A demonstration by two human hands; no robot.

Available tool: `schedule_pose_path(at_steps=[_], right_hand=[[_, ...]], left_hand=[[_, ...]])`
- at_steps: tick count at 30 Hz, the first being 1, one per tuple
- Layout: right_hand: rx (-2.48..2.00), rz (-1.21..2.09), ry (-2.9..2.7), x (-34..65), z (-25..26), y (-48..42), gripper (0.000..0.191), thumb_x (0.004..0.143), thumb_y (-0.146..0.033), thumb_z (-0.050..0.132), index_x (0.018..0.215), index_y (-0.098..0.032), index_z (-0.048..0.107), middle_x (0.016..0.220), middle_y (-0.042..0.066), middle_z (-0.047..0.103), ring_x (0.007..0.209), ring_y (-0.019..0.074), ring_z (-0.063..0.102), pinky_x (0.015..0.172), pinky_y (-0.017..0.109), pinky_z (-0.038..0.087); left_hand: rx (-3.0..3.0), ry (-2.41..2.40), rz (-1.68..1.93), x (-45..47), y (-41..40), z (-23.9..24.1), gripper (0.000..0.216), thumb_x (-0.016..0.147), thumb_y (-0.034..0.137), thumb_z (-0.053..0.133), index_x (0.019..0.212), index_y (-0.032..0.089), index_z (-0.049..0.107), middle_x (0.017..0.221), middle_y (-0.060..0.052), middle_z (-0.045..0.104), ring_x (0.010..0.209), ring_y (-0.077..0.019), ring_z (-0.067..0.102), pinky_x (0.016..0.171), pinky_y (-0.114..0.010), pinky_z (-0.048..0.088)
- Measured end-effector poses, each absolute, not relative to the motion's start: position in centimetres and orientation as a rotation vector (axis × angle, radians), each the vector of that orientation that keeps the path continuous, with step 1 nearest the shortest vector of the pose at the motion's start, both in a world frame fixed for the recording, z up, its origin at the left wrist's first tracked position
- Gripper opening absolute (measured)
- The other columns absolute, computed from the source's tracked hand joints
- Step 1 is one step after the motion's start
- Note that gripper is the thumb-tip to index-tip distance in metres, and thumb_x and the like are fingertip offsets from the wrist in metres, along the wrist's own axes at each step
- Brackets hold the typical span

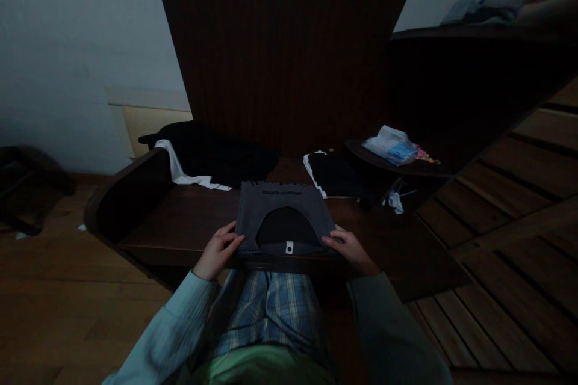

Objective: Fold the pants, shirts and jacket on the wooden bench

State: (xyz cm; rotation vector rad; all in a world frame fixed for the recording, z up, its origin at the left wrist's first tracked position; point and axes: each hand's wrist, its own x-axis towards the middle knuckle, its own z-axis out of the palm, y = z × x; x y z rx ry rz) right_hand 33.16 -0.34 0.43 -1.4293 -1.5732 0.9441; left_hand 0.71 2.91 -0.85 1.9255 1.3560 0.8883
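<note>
The left hand (219, 252), at eight o'clock, and right hand (351, 248), at four, are pinching a folded grey shirt (285, 222) near its closer corners, apparently keeping it square, at the tabletop's (194, 210) six o'clock edge.

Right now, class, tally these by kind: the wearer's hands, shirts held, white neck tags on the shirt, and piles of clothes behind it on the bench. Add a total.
Hands: 2 (left hand, right hand)
Grey shirt: 1
White neck tag: 1
Clothes piles: 2 (dark pile at left, folded pile at right)
Total: 6
</note>
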Motion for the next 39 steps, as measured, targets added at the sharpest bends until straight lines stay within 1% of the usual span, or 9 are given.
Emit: schedule_pose_path(at_steps=[3,10,12,18,21,25,27,34,39], right_hand=[[-1.434,0.945,-1.553,33.2,0.2,-0.3,0.045,0.058,-0.061,0.057,0.049,-0.018,0.052,0.073,0.003,0.050,0.076,0.0193,0.049,0.073,0.029,0.037],[-1.479,0.876,-1.480,33.5,-0.2,0.0,0.050,0.058,-0.062,0.056,0.044,-0.018,0.037,0.061,-0.001,0.037,0.063,0.0136,0.040,0.063,0.025,0.033],[-1.474,0.882,-1.439,33.5,-0.3,0.1,0.050,0.058,-0.062,0.056,0.044,-0.018,0.036,0.060,-0.002,0.036,0.061,0.0124,0.038,0.061,0.024,0.032],[-1.443,0.933,-1.408,33.8,-0.2,0.0,0.044,0.065,-0.059,0.053,0.050,-0.018,0.044,0.063,-0.001,0.043,0.063,0.0131,0.041,0.061,0.024,0.033],[-1.473,0.920,-1.448,33.9,0.2,-0.2,0.042,0.063,-0.056,0.057,0.049,-0.018,0.044,0.061,-0.002,0.042,0.062,0.0127,0.041,0.060,0.024,0.034],[-1.475,0.935,-1.416,33.8,0.5,-0.1,0.037,0.062,-0.052,0.058,0.053,-0.017,0.050,0.062,-0.001,0.044,0.064,0.0136,0.044,0.062,0.024,0.035],[-1.461,0.951,-1.404,33.8,0.4,0.0,0.036,0.062,-0.052,0.057,0.054,-0.017,0.053,0.064,-0.001,0.046,0.067,0.0143,0.045,0.063,0.025,0.035],[-1.458,1.041,-1.366,34.1,0.0,0.2,0.035,0.061,-0.050,0.058,0.053,-0.017,0.047,0.064,-0.002,0.042,0.067,0.0132,0.043,0.064,0.024,0.033],[-1.435,1.083,-1.315,34.1,0.4,-0.1,0.038,0.059,-0.052,0.060,0.054,-0.018,0.043,0.061,-0.003,0.039,0.062,0.0117,0.040,0.061,0.023,0.032]], left_hand=[[1.866,1.338,0.934,0.7,3.1,-0.8,0.047,0.067,0.063,0.047,0.054,0.018,0.057,0.115,-0.013,0.056,0.108,-0.0254,0.049,0.094,-0.035,0.035],[1.752,1.335,0.993,0.7,3.2,-1.0,0.046,0.061,0.064,0.052,0.050,0.019,0.048,0.109,-0.014,0.058,0.105,-0.0248,0.051,0.093,-0.034,0.035],[1.754,1.367,1.021,0.8,3.2,-1.3,0.045,0.060,0.063,0.053,0.050,0.019,0.048,0.109,-0.014,0.057,0.104,-0.0246,0.051,0.093,-0.034,0.035],[1.789,1.407,1.043,1.1,3.1,-1.4,0.041,0.058,0.057,0.058,0.050,0.019,0.048,0.108,-0.013,0.058,0.102,-0.0247,0.052,0.090,-0.036,0.037],[1.792,1.405,1.024,1.2,2.9,-0.9,0.040,0.059,0.057,0.059,0.050,0.018,0.050,0.108,-0.013,0.058,0.103,-0.0248,0.052,0.091,-0.036,0.037],[1.784,1.369,0.980,1.1,2.8,-0.4,0.047,0.065,0.062,0.049,0.063,0.018,0.064,0.110,-0.012,0.059,0.105,-0.0247,0.051,0.095,-0.037,0.034],[1.774,1.360,0.963,1.0,2.9,-0.3,0.053,0.065,0.065,0.046,0.069,0.017,0.067,0.112,-0.013,0.058,0.106,-0.0258,0.050,0.095,-0.038,0.034],[1.781,1.338,0.957,0.7,3.2,-0.8,0.046,0.064,0.063,0.051,0.059,0.018,0.061,0.104,-0.013,0.062,0.111,-0.0262,0.047,0.095,-0.037,0.034],[1.738,1.354,0.984,0.8,3.2,-0.9,0.044,0.062,0.061,0.053,0.054,0.018,0.056,0.107,-0.014,0.060,0.108,-0.0259,0.049,0.095,-0.037,0.033]])
